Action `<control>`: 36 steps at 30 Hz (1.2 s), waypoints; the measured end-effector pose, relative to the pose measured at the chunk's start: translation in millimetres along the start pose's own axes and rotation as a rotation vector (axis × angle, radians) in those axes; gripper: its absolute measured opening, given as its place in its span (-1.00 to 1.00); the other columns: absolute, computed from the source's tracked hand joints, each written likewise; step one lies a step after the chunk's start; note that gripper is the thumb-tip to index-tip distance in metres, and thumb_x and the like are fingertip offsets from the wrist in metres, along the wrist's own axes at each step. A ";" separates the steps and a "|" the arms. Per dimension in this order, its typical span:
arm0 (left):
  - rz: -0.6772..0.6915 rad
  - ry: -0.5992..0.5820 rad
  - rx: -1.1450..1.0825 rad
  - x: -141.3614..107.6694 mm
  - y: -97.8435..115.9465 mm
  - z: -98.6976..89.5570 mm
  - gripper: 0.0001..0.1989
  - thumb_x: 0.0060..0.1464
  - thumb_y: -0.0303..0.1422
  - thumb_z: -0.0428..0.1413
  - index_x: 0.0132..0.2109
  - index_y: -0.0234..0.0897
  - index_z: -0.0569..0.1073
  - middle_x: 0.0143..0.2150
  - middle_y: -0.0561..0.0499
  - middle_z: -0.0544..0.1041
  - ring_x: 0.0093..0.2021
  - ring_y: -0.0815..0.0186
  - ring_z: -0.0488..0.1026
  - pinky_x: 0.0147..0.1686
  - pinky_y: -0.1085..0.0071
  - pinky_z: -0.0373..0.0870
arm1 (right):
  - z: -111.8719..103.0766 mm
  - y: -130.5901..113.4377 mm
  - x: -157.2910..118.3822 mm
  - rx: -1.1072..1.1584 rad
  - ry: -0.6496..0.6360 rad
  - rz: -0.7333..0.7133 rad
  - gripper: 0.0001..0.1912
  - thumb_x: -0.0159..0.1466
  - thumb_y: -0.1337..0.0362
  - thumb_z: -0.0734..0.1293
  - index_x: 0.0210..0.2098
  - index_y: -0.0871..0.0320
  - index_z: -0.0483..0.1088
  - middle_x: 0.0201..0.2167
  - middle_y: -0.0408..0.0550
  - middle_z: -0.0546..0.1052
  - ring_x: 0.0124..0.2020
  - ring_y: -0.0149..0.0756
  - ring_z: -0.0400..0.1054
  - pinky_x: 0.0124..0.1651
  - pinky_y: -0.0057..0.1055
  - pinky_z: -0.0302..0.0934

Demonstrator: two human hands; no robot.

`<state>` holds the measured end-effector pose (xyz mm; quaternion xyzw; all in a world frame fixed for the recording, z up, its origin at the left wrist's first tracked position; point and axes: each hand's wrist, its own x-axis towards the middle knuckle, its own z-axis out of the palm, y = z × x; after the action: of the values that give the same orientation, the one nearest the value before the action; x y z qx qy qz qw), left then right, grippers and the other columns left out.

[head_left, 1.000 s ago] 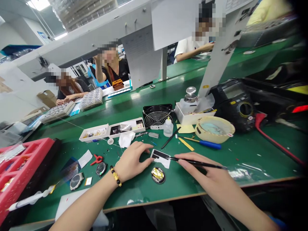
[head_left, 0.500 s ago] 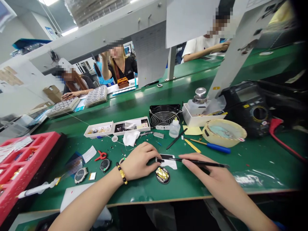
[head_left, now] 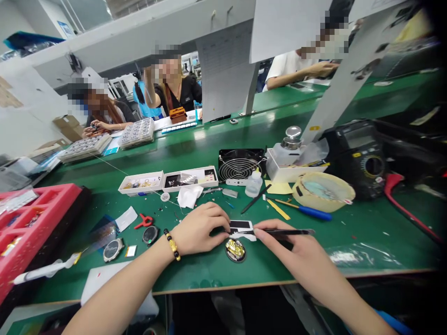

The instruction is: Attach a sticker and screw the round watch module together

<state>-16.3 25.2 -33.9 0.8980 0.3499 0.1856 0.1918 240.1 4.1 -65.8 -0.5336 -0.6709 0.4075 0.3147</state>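
Black tweezers (head_left: 279, 231) in the right hand (head_left: 300, 253) meet a label (head_left: 237, 226) (print unreadable).

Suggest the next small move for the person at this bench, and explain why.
Probably lift the small black-and-white sheet with the tweezers in the right hand: their tips are over its edge, and the left hand sits right beside it.

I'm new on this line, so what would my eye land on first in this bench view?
Probably the front centre of the green workbench, where the right hand holds black tweezers to a small black-and-white sticker. The left hand sits beside it, and a round part with gold foil lies just in front. Next come the red compartment tray at far left and the black multimeter at right.
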 end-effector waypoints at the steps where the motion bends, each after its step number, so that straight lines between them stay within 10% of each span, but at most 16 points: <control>1: 0.002 -0.008 0.000 0.0 -0.5 -0.5 -0.97 0.25 -0.44 0.20 -0.17 -0.25 0.56 -0.06 -0.04 0.59 0.03 0.17 0.45 0.11 0.23 0.41 | 2.0 -0.3 0.3 -0.010 -0.001 -0.001 -0.65 0.36 -0.15 0.29 -0.21 -0.06 0.52 -0.16 -0.20 0.62 -0.07 -0.12 0.48 0.05 -0.27 0.30; 29: -0.025 -0.046 0.002 -1.3 2.9 -2.3 -0.91 0.30 -0.40 0.17 -0.15 -0.25 0.58 -0.04 -0.05 0.59 -0.01 0.19 0.48 0.05 0.24 0.44 | 2.9 -1.2 1.8 0.080 0.046 0.050 -0.60 0.32 -0.16 0.35 -0.28 0.03 0.56 -0.22 -0.09 0.63 -0.14 -0.05 0.50 -0.10 -0.26 0.32; 36: -0.024 -0.072 -0.177 -4.5 17.1 -11.9 -0.78 0.18 -0.37 0.28 -0.02 -0.19 0.56 0.04 -0.05 0.56 0.06 0.19 0.48 0.15 0.26 0.41 | -15.5 -1.9 -9.4 0.197 -0.140 0.040 -0.59 0.34 -0.14 0.36 -0.30 0.07 0.54 -0.34 -0.08 0.56 -0.24 -0.15 0.46 -0.14 -0.31 0.33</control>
<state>-15.4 12.9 -16.5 0.8793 0.3359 0.1809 0.2851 254.7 -2.0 -56.8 -0.4836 -0.6372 0.5139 0.3099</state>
